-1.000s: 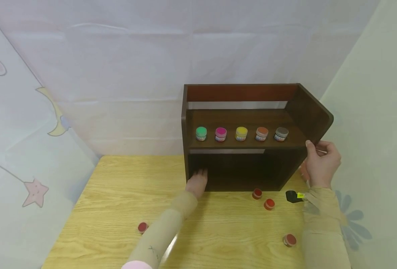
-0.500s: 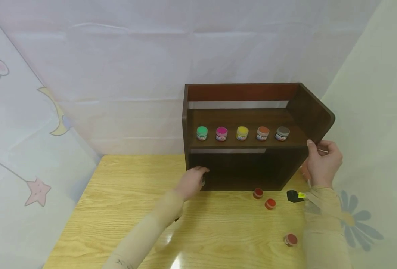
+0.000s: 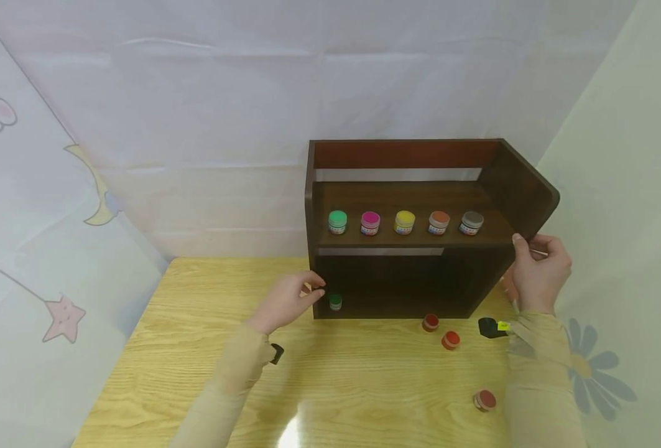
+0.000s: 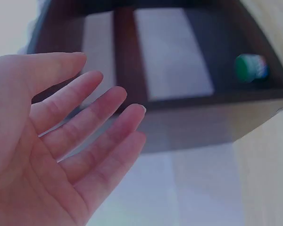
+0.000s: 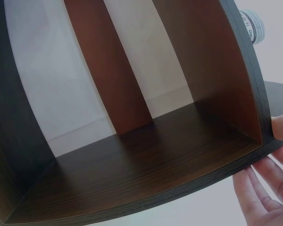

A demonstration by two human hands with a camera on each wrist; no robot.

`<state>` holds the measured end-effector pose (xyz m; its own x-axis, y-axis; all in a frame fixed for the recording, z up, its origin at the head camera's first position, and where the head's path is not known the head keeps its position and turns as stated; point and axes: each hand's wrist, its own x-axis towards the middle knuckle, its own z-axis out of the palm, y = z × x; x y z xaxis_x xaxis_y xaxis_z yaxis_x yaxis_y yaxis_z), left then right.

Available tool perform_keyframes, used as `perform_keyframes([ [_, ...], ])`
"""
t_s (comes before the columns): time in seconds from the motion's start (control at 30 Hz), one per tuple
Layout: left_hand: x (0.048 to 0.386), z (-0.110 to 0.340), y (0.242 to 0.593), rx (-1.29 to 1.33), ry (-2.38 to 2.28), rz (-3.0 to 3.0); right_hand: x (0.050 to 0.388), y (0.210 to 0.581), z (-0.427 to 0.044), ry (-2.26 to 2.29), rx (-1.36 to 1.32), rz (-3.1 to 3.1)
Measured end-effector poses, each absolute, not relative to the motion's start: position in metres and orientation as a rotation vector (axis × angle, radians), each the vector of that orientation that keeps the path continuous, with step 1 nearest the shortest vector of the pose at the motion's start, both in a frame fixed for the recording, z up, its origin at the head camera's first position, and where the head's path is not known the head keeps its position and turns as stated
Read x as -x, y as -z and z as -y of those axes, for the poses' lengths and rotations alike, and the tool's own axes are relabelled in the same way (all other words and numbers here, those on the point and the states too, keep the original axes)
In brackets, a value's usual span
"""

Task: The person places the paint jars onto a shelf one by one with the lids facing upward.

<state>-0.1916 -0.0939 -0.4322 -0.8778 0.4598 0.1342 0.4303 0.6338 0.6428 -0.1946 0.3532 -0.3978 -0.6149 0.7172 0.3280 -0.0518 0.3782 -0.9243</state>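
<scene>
A dark brown two-tier shelf (image 3: 397, 244) stands on the table. My left hand (image 3: 289, 298) is beside its left side panel, fingers relaxed and holding nothing; the left wrist view shows the bare palm (image 4: 42, 160). Just inside the lower tier, at the left front, stands a small dark green paint jar (image 3: 335, 303), also seen in the left wrist view as the green-lidded jar (image 4: 251, 68). At the right, my right hand (image 3: 540, 274) grips the shelf's side panel, thumb in front and fingers behind; in the right wrist view the fingers (image 5: 269, 179) wrap the shelf's edge.
On the upper tier, several jars stand in a row: green (image 3: 337, 222), magenta (image 3: 370, 223), yellow (image 3: 404, 222), orange-brown (image 3: 438, 222) and grey (image 3: 471, 223). Three red jars lie about the right of the table, a dark red jar (image 3: 430, 322), a bright red jar (image 3: 450, 340) and a nearer jar (image 3: 484, 400).
My left hand has drawn out of the lower tier and moved left, leaving the dark green jar in view there. The right hand keeps its grip on the shelf.
</scene>
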Motion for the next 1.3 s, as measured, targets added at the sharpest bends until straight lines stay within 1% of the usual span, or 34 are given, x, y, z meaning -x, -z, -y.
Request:
perform_keyframes([
  [0.27,0.181,0.137,0.411,-0.673,-1.268,-2.905,0.197,0.402,-0.356,-1.268,0.569,1.903],
  [0.4,0.175,0.156,0.409,-0.604,-1.298,-2.935,0.197,0.402,-0.356,-1.268,0.566,1.899],
  [0.53,0.164,0.173,0.413,-0.486,-1.425,-2.935,0.197,0.401,-0.355,-1.266,0.568,1.901],
  [0.77,0.148,0.194,0.438,-0.398,-1.525,-2.983,0.196,0.401,-0.355,-1.254,0.559,1.902],
  [1.07,0.131,0.211,0.483,-0.208,-1.38,-2.917,0.196,0.401,-0.354,-1.272,0.563,1.909],
  [1.3,0.118,0.22,0.515,-0.127,-1.191,-2.832,0.195,0.401,-0.355,-1.263,0.553,1.902],
])
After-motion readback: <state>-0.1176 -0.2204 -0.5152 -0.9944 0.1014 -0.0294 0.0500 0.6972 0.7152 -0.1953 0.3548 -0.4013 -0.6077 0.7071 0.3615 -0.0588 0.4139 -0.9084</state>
